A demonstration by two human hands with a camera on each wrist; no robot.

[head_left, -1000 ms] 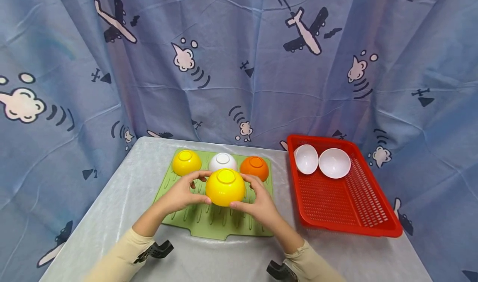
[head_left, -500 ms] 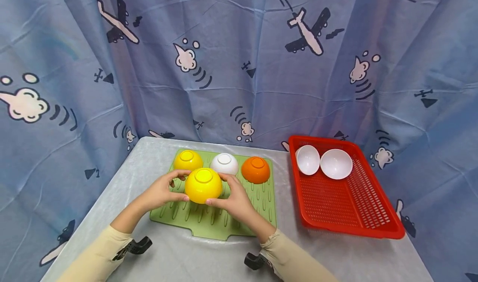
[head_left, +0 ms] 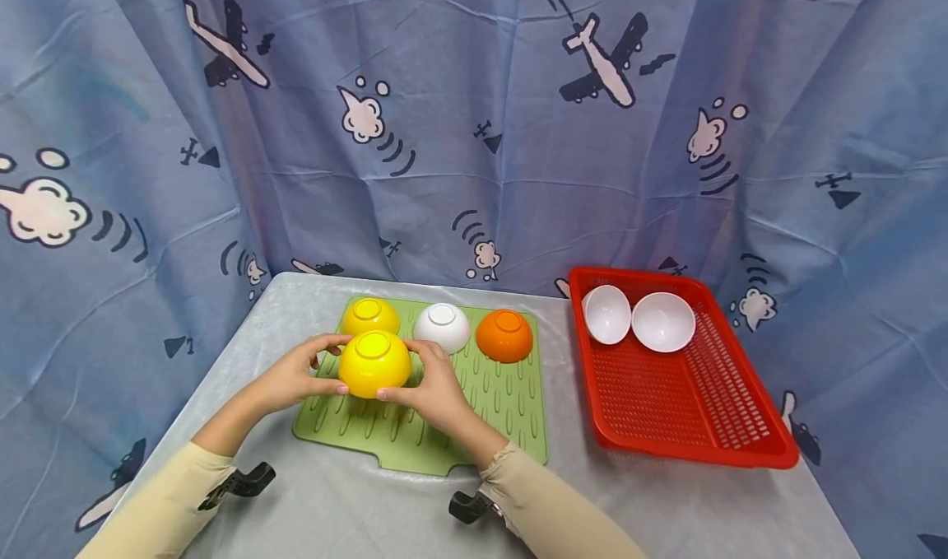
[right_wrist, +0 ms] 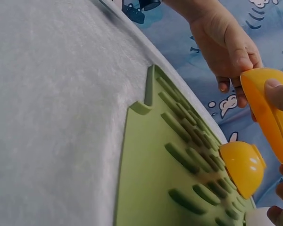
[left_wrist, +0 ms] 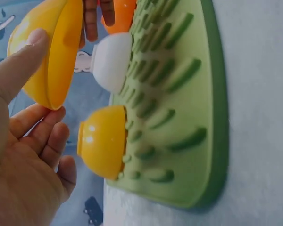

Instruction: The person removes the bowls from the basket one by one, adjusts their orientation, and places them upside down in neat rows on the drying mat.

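A yellow bowl (head_left: 374, 365) is held upside down above the green drying mat (head_left: 415, 448). My left hand (head_left: 299, 371) pinches its left rim between thumb and fingers, and my right hand (head_left: 437, 390) grips the right side in the same way. In both wrist views the bowl hangs clear of the mat's ridges. Along the mat's back edge three bowls lie bottom up: a yellow bowl (left_wrist: 104, 141) on the left, partly hidden behind the held one in the head view, a white bowl (head_left: 442, 328) in the middle and an orange bowl (head_left: 504, 337) on the right.
To the right of the mat stands a red plastic basket (head_left: 689, 452). Inside it, at the back, are a tilted white bowl (head_left: 608, 315) and another white bowl (head_left: 663, 323) with its opening up. A blue curtain (head_left: 415, 172) with airplane prints hangs behind the grey-white table (head_left: 355, 501).
Both hands have carried the yellow bowl leftward over the mat, from in front of the white bowl to in front of the back-left yellow one. The other bowls stay put.
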